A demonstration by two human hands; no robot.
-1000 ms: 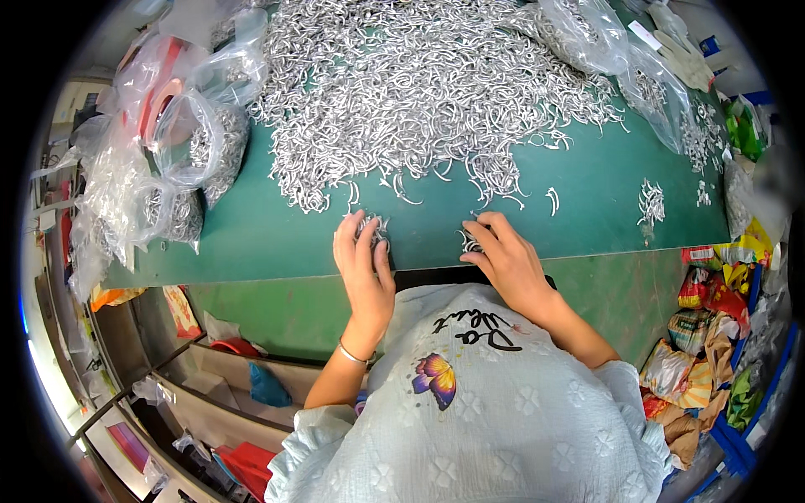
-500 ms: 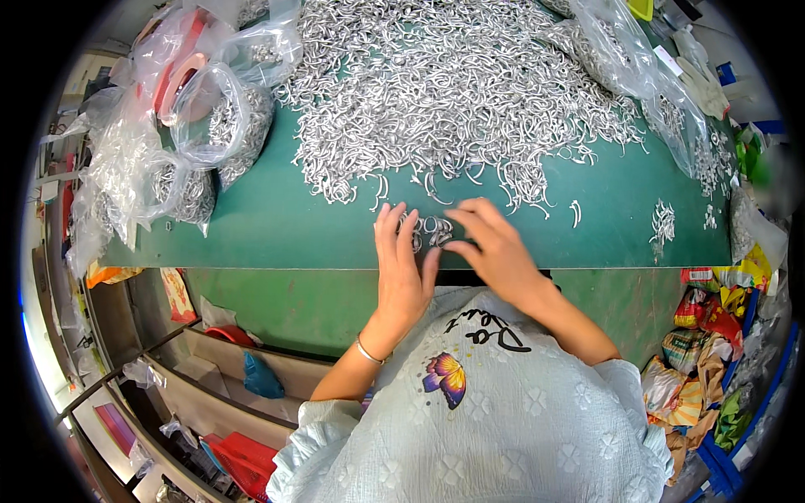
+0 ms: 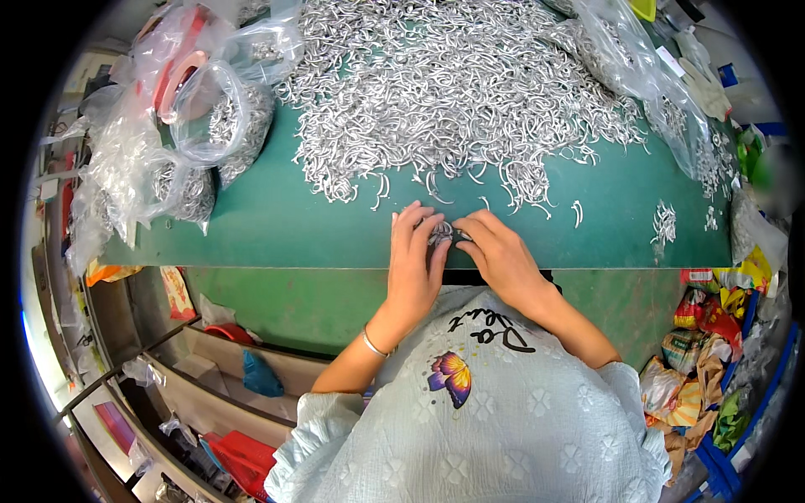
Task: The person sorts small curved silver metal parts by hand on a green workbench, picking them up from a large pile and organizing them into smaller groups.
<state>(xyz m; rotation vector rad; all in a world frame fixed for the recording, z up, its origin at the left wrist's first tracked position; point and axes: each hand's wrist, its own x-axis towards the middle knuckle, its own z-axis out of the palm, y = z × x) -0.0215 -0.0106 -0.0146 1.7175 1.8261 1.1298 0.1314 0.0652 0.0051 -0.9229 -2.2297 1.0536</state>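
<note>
Between my hands, close to the table's front edge, is a small cluster of curved silver metal pieces. My left hand curls its fingers and thumb around the cluster's left side. My right hand closes from the other side, thumb and fingertips together on a small silver piece. The fingers partly cover these pieces, so how many there are cannot be told. Just beyond my hands spreads a wide heap of curved silver metal pieces, with some strays along its near edge.
The green tabletop carries clear plastic bags of metal pieces at left and another bag at far right. A small pile of pieces lies near the right edge. Below left are shelves and a red basket.
My hands have come closer together around the small silver pieces. The left moved slightly right, and the fingers now cover more of them. A single piece now shows just beyond my right fingers.
</note>
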